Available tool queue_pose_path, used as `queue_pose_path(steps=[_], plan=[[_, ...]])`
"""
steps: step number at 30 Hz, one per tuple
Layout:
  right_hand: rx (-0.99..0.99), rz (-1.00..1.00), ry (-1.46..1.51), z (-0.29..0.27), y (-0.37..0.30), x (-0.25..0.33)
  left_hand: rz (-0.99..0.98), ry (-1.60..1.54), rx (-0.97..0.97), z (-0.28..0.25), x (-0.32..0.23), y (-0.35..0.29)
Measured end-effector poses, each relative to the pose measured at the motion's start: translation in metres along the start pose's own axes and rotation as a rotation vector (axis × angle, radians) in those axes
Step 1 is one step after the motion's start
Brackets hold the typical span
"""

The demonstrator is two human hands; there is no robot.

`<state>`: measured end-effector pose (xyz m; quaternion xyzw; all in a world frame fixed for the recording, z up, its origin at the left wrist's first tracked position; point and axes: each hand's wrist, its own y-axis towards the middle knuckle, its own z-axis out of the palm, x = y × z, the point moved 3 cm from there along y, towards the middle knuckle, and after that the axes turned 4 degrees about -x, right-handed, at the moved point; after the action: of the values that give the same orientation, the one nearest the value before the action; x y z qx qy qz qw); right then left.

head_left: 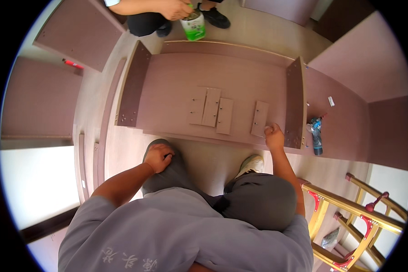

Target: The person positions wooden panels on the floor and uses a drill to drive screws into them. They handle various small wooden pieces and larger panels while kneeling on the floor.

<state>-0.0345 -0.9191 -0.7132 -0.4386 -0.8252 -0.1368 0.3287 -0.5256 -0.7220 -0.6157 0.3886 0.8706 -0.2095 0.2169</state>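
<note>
My left hand (159, 158) lies on my left knee, fingers spread over the grey trouser cloth. Near the front right of a brown cabinet frame (167, 75), my right hand (274, 136) is closed, its fingertips at the lower corner of a small narrow board (259, 115). Whether they pinch anything is hidden. That board has small metal fittings in its face. Left of it, a second small board (224, 117) and a third one (211, 106) lie close together, with another alongside. Upright side panels stand at the frame's left (133, 86) and right (296, 104).
A blue-and-black tool like a cordless drill (317, 138) lies on a panel at right. A yellow ladder (340, 201) with red fittings is at lower right. Across the frame, another person's hand (173, 9) holds a green-and-white container (195, 29). Large panels (79, 34) stand around.
</note>
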Motion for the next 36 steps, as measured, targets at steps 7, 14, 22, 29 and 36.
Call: queue_pose_path(steps=[7, 14, 22, 29, 36], plan=[[-0.225, -0.521, 0.047, -0.141, -0.060, 0.040, -0.492, -0.401, -0.350, -0.003, 0.034, -0.004], [-0.107, 0.041, 0.114, -0.148, 0.007, -0.012, -1.134, -0.675, -0.710, 0.016, 0.220, -0.038], [0.202, 0.319, 0.092, -0.143, 0.012, -0.056, -1.076, -1.283, -0.661, 0.012, 0.238, 0.036], [0.282, 0.472, 0.181, -0.144, -0.039, -0.034, -1.094, -1.310, -0.786, -0.010, 0.249, 0.040], [0.258, 0.325, -0.178, -0.118, -0.038, -0.050, -1.006, -1.175, -0.806, 0.005, 0.279, 0.047]])
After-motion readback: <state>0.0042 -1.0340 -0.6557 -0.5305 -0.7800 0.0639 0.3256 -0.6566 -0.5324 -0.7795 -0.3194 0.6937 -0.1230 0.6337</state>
